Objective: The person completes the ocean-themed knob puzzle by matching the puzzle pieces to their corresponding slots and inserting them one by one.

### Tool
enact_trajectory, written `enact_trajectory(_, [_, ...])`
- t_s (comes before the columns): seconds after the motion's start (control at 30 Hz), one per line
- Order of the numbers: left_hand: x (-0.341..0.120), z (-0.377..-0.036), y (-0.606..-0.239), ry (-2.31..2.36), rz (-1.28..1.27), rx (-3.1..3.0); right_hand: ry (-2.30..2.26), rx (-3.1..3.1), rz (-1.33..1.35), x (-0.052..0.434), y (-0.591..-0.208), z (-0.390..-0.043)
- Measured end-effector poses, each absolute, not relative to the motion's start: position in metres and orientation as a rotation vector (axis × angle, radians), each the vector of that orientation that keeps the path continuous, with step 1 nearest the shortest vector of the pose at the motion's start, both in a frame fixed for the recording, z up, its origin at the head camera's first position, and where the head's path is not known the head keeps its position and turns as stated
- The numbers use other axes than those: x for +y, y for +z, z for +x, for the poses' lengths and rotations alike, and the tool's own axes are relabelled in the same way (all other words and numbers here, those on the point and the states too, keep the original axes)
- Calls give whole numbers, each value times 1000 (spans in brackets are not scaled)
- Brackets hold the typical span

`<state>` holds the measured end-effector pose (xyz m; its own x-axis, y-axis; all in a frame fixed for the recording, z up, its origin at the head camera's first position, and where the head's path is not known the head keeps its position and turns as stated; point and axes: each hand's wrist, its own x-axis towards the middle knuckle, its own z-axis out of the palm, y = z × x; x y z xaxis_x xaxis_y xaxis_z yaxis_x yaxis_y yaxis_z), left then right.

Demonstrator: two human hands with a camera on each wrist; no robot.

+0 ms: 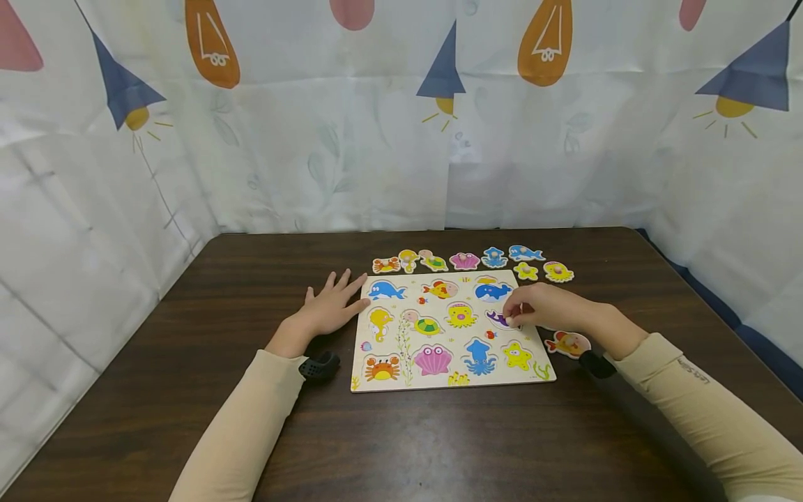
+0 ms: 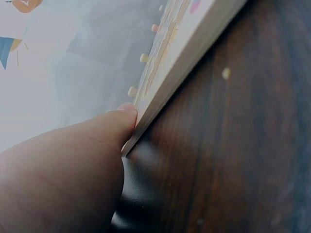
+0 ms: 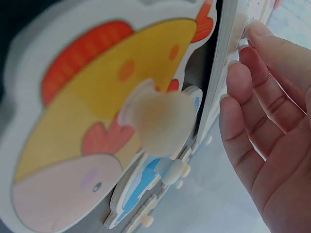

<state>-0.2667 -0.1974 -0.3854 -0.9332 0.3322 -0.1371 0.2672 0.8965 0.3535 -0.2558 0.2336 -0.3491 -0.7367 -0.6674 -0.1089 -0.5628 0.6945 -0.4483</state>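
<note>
A wooden sea-animal puzzle board (image 1: 448, 335) lies flat on the dark table, with printed pictures such as a crab, a shell and a squid. My left hand (image 1: 329, 307) rests with its fingers spread at the board's left edge; the thumb (image 2: 127, 109) touches that edge in the left wrist view. At the board's right side, my right hand (image 1: 542, 307) pinches a purple sea-animal puzzle piece (image 1: 498, 318), partly hidden by the fingertips. Just right of the board, beneath the right wrist, lies a fish puzzle piece (image 1: 569, 344), its round knob (image 3: 163, 121) large in the right wrist view.
Behind the board, several loose knobbed pieces lie in a row, among them a crab (image 1: 385, 265), a pink shell (image 1: 465, 261), a blue squid (image 1: 494, 257) and a yellow star (image 1: 525, 271). A printed white curtain (image 1: 376, 153) hangs beyond the brown table (image 1: 401, 446).
</note>
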Motion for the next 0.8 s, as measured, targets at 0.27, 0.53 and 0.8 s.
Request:
enact_trajectory(0.27, [-198, -267, -386, 491, 462, 2872, -617, 2643, -961, 241, -343, -254])
enact_trajectory(0.53, [-198, -267, -386, 489, 461, 2871, -623, 2703, -927, 252, -332, -251])
enact_trajectory(0.8, [-197, -266, -384, 495, 460, 2869, -650, 2754, -872, 263, -329, -250])
